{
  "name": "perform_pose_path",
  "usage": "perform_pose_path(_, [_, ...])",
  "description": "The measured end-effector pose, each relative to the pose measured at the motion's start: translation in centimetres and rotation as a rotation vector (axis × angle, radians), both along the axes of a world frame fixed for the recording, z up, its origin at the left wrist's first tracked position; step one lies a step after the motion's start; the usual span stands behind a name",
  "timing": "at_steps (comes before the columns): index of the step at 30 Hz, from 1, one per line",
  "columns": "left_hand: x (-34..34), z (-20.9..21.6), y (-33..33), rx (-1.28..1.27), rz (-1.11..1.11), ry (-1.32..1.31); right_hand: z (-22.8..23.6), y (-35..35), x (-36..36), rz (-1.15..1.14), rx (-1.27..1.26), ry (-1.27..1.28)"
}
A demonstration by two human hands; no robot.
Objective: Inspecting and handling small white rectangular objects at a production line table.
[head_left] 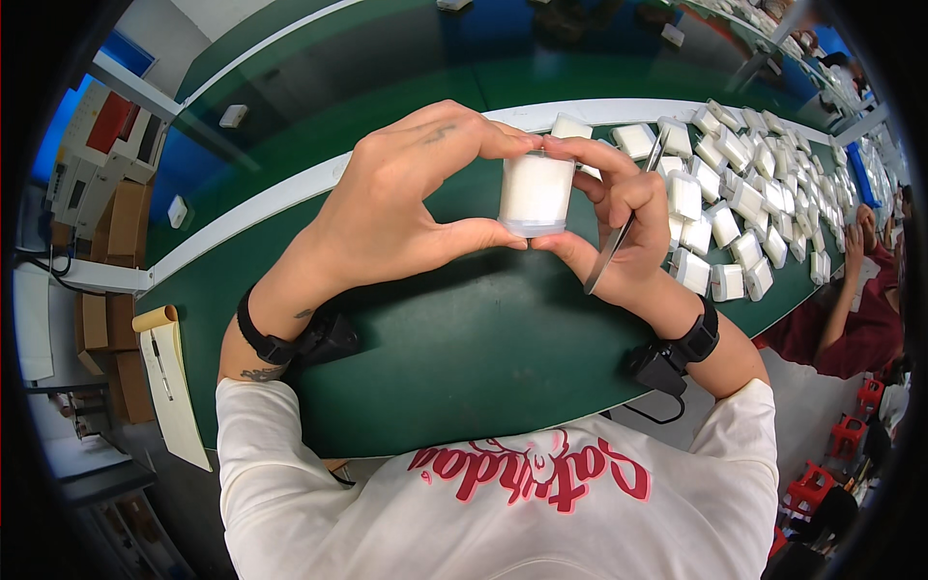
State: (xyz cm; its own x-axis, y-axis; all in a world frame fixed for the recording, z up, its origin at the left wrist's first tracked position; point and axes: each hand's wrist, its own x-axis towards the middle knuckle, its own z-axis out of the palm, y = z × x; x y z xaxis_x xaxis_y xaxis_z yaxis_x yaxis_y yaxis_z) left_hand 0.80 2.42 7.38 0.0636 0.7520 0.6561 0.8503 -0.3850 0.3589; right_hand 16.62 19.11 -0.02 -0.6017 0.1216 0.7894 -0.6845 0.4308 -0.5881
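Note:
A small clear plastic box (536,193) with white contents is held up above the green table, between my two hands. My left hand (411,193) pinches it from the left, fingertips on its top edge and thumb under its bottom edge. From the right, my right hand (619,213) grips the same box at top and bottom with forefinger and thumb. A slim metal tool that looks like tweezers (609,253) is tucked in the fingers of that hand, slanting up to the right. Both hands are closed.
Many similar white boxes (744,198) lie loosely heaped on the green table (454,367) to the right. A notepad with a pen (169,382) lies at the left edge. A white rail (261,208) runs along the far side. Another person (851,300) sits at the far right.

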Motion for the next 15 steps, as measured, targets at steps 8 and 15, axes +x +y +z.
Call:
perform_pose_path(8, [0.19, -0.18, 0.19, -0.1, 0.067, -0.037, -0.03, -0.24, -0.02, -0.044, -0.002, -0.005])
perform_pose_path(15, [0.4, -0.37, 0.23, -0.049, 0.078, 0.027, 0.3, -0.4, 0.12, -0.027, -0.017, -0.033])
